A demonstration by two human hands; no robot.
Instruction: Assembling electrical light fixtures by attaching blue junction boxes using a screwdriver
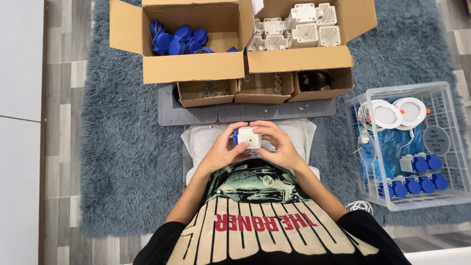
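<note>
A small white plastic socket housing with a blue part on its left side (248,138) is held at the centre of the frame, just above the lap, where both hands can meet on it. The left hand (222,149) is closed around its left and lower side, fingertips on the blue part, and the right hand (277,147) is clamped on its right side and top, so the piece is steadied from both sides. Under the hands a pale cushion (201,140) is laid on a shaggy grey-blue rug (122,162). Above it, three small open cardboard trays (265,88) are lined up within reach, and behind them two large cardboard boxes are set: blue plastic caps (179,40) at upper left, white plastic housings (299,29) at upper right. At the right edge, a clear wire-sided basket (444,91) holds finished white-and-blue sockets (417,174) and round white lamps (397,113)
</note>
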